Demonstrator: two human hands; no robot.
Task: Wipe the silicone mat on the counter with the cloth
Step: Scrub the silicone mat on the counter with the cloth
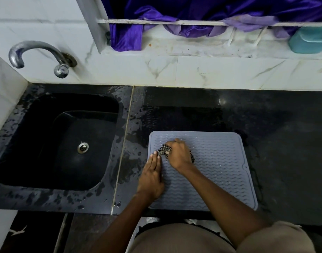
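- The right hand [178,154] grips the checked cloth [164,149] near the mat's [220,161] far left corner.
- The left hand [152,175] presses flat, fingers straight, on the mat's left edge.

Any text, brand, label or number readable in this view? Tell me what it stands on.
None readable.
Silicone mat: only a raised wave pattern, no wording visible.
Cloth: checked pattern, no label showing.
Teal container on the ledge: no print can be made out.
Tap and sink: no markings visible.
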